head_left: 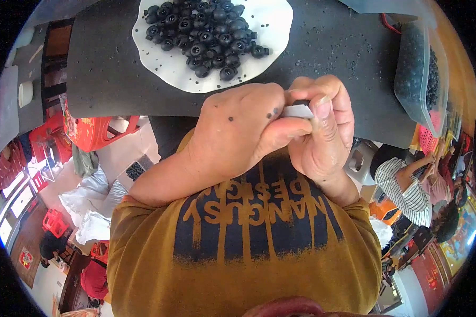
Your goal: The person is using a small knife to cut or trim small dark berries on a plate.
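Note:
My left hand is closed around a short, flat metal blade, whose bare end sticks out between thumb and fingers toward the right. Small black specks cling to its skin. My right hand pinches a small black part, mostly hidden behind the blade and fingertips. Both hands meet just past the near edge of the dark table. Beyond them sits a white plate with a wavy rim. It bears a heap of small round black parts with ringed openings, and black crumbs lie around them.
Black crumbs dot the dark tabletop. A clear plastic tub of small black pieces stands at the table's right end. To the left are a red plastic stool and white sacks. A person in a striped top is at the right.

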`<state>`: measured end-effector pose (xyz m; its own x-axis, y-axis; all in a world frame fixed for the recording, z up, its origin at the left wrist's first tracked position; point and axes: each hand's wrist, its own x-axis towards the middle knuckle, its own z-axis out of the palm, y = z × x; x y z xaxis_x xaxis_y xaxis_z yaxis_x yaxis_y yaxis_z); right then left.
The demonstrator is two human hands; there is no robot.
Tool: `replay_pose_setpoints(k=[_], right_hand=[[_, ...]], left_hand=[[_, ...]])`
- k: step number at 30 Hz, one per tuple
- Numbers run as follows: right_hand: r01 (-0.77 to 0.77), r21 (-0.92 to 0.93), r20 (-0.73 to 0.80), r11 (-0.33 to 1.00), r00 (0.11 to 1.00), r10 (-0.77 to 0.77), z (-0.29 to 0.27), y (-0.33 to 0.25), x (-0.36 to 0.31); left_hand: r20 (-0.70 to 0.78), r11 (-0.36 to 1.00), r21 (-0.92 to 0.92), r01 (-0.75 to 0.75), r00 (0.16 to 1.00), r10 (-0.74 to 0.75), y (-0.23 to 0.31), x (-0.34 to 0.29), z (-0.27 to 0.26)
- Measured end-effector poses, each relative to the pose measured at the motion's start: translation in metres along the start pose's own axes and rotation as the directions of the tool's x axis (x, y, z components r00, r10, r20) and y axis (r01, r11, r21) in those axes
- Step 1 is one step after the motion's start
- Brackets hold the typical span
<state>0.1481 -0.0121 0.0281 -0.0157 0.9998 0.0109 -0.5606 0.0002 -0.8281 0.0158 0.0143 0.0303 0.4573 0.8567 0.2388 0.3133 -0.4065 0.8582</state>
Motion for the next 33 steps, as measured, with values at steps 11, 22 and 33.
replay_pose_setpoints(k=[11,22,33], right_hand=[[0.066,0.040,-0.063,0.997,0.996,-0.064,-0.019,-0.018,0.004],[-0.351,-0.750,0.320,-0.562,0.550,-0.771,-0.135,-0.185,0.055],[0.602,-0.747,0.655,-0.282,0.739,-0.157,0.011,-0.040,0.118]], left_hand=[[0.255,0.834,-0.417,0.360,0.928,-0.273,-0.009,-0.006,0.000],[0.247,0.890,-0.366,0.273,0.950,-0.190,-0.013,-0.007,-0.003],[0.258,0.891,-0.410,0.197,0.962,-0.094,-0.019,-0.010,-0.008]])
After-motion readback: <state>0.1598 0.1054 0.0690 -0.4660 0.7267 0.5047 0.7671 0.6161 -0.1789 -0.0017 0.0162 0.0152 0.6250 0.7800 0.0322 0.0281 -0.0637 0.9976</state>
